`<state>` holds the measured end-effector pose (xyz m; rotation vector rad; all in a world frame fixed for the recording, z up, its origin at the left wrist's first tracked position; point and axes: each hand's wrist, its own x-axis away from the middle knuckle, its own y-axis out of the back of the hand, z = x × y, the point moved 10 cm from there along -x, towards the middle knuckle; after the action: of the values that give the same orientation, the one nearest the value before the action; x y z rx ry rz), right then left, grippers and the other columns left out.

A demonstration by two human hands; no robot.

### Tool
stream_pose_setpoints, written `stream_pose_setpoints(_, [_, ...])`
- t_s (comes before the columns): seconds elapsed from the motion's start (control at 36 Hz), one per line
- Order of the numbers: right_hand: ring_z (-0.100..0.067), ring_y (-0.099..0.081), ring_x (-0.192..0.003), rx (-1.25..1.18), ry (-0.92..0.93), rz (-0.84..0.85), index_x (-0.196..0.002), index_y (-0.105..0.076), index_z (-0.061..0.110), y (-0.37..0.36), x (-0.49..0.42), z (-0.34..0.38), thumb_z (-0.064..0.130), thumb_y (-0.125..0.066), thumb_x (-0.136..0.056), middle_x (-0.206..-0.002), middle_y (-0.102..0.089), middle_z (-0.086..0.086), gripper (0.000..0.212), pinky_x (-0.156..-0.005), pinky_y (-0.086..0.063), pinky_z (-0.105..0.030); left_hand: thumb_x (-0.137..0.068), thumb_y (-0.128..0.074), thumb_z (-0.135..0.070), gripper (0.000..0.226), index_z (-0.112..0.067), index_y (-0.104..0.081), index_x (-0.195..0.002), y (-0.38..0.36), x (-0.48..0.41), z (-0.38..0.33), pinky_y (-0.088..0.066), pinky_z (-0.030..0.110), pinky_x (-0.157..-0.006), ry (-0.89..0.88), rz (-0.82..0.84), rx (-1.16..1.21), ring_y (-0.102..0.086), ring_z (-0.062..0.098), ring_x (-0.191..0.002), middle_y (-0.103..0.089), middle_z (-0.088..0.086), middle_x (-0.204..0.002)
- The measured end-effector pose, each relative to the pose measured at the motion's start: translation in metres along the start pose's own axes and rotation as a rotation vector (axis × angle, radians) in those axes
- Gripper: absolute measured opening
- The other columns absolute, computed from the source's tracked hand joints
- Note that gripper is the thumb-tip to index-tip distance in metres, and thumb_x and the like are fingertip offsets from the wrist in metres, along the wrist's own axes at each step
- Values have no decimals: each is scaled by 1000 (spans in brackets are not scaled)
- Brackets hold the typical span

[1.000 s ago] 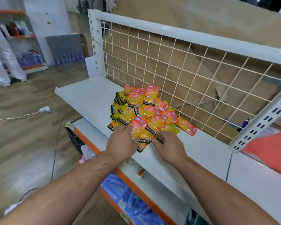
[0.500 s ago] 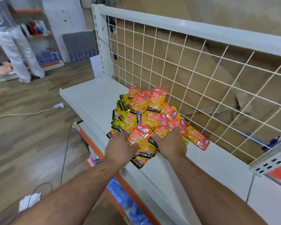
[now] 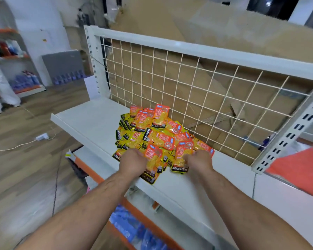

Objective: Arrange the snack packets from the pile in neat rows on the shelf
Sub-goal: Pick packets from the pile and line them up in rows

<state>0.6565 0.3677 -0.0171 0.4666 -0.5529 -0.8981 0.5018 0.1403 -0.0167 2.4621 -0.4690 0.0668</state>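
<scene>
Pile (image 3: 152, 134) is heaped on the shelf (image 3: 90, 121) against the grid (image 3: 196, 86), straight ahead of both hands; bare shelf is found leftward, nearer the left hand (image 3: 133, 160). A front packet (image 3: 179, 167) is pinched by the right hand (image 3: 199, 159); left grip cannot be told.

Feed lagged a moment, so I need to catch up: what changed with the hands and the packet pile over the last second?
The right hand has slid rightward along the near edge of the snack packet pile, so the hands are wider apart. The left hand stays at the near left. Both rest on packets; a grip cannot be told. Unchanged: the pile still heaped on the shelf against the wire grid, no rows.
</scene>
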Motion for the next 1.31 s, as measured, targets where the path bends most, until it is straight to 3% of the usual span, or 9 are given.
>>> stream_pose_setpoints(0.11, [-19,-46,-53,-94,10,-9,-58,-50,13,19,26,-13,15,-69,-82,-61,-50,-6,31,-48,-30,-28,-82,-68,-11,17,-9,-58,-68,-4,19,-8,-46,30,-77,4,87,102,-58,26,-84,-58,3,-74])
stream_pose_setpoints(0.17, [-18,-38,-45,-181,8,24,-56,-46,16,23,45,-24,16,-70,-85,-56,-45,-6,37,-45,-27,-26,-77,-69,-12,16,-6,-59,-65,-11,32,-10,-49,36,-83,-20,126,157,-64,33,-93,-64,14,-83])
stream_pose_setpoints(0.25, [-16,-35,-43,-274,-22,36,-58,-49,17,32,77,-47,19,-71,-86,-55,-47,-6,35,-44,-25,-25,-80,-71,-5,27,-14,-56,-59,-28,54,-7,-50,35,-83,-28,200,200,-65,31,-103,-63,7,-79])
stream_pose_setpoints(0.36, [-17,-37,-49,-307,-54,29,-58,-48,19,49,116,-78,20,-73,-85,-61,-49,-9,37,-45,-26,-25,-81,-71,-3,16,-12,-66,-69,-62,84,-10,-46,30,-79,-59,350,232,-60,18,-88,-64,0,-86])
stream_pose_setpoints(0.44, [-12,-39,-42,-308,-79,-34,-57,-46,19,70,146,-106,18,-74,-87,-57,-51,-5,40,-42,-29,-21,-78,-74,-5,24,-16,-60,-62,-89,112,-11,-38,32,-65,-82,463,206,-50,21,-66,-58,8,-65])
stream_pose_setpoints(0.58, [-2,-43,-38,-277,-111,-137,-60,-47,15,107,193,-151,11,-71,-88,-55,-52,0,37,-45,-34,-20,-78,-73,-5,21,-15,-60,-63,-126,170,-19,-37,29,-62,-140,609,146,-48,20,-59,-55,3,-60])
stream_pose_setpoints(0.83, [-15,-36,-47,-344,-166,-266,-67,-45,14,188,258,-229,15,-73,-88,-67,-44,-11,35,-47,-31,-24,-78,-72,-4,16,-13,-62,-69,-187,272,-57,-42,28,-59,-221,767,115,-54,20,-63,-61,4,-69])
stream_pose_setpoints(1.17, [-8,-37,-38,-383,-212,-369,-69,-45,12,337,352,-362,16,-69,-91,-59,-41,-6,33,-37,-29,-17,-82,-66,3,28,-14,-56,-63,-283,453,-105,-39,25,-52,-241,811,122,-50,17,-56,-57,1,-60])
stream_pose_setpoints(1.31, [-10,-38,-47,-414,-225,-391,-68,-50,14,395,376,-412,19,-71,-90,-58,-46,-1,32,-48,-31,-22,-83,-66,1,18,-11,-60,-71,-319,509,-121,-39,26,-53,-220,814,130,-52,19,-57,-62,7,-67])
